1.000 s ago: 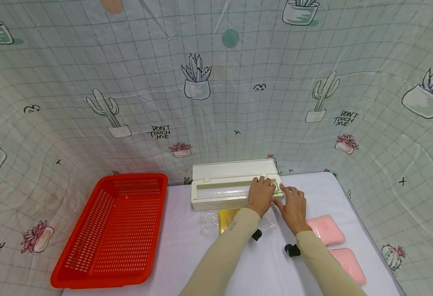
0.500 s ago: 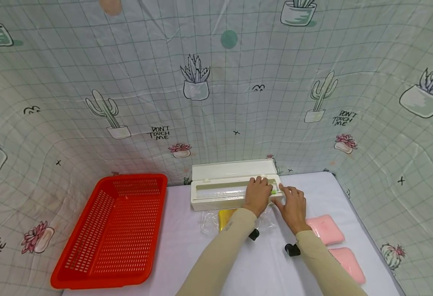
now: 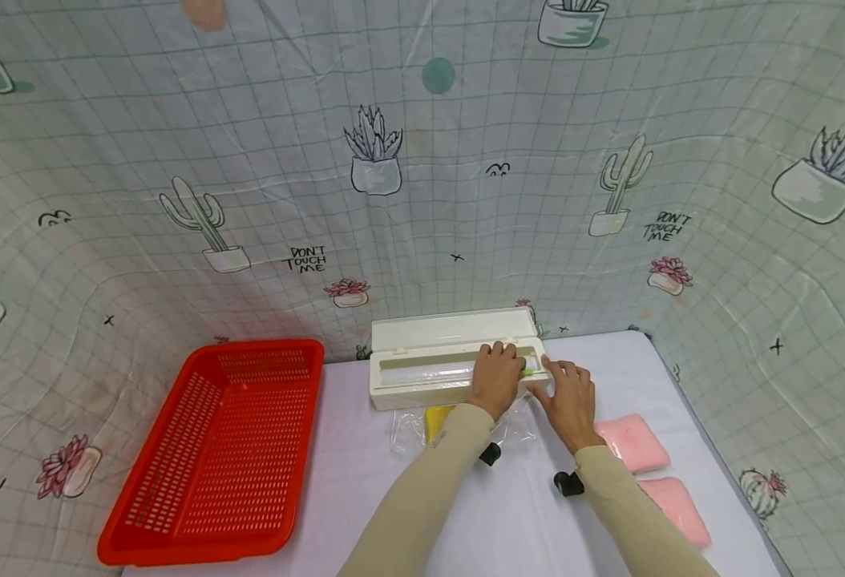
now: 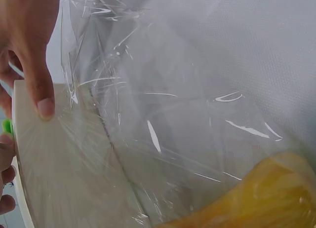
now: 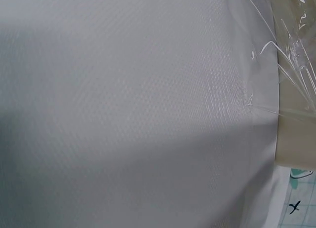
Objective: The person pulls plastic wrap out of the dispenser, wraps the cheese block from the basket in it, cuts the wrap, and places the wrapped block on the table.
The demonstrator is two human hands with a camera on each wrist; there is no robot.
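A white cling film dispenser [image 3: 417, 397] lies along the back of the table with its lid raised and a film roll inside. My left hand [image 3: 496, 380] reaches over its top, fingers at the small green slide cutter [image 3: 527, 372]. At the right end, my right hand [image 3: 571, 405] grips the box; the left wrist view shows its thumb [image 4: 43, 102] pressed on the front face. Clear film [image 4: 163, 119] hangs down that face and spreads over a yellow item [image 4: 266, 188], partly hidden by my left sleeve in the head view. The right wrist view shows neither hand.
A red plastic basket [image 3: 305, 449] stands on the left of the white-covered table [image 3: 523, 521]. Two pink packs [image 3: 635, 442] lie to the right, one partly behind my right forearm. A patterned cloth [image 3: 451, 200] hangs close behind the dispenser.
My left hand has slid a little to the left along the dispenser, and the green cutter has moved with it. My right hand keeps its place at the right end.
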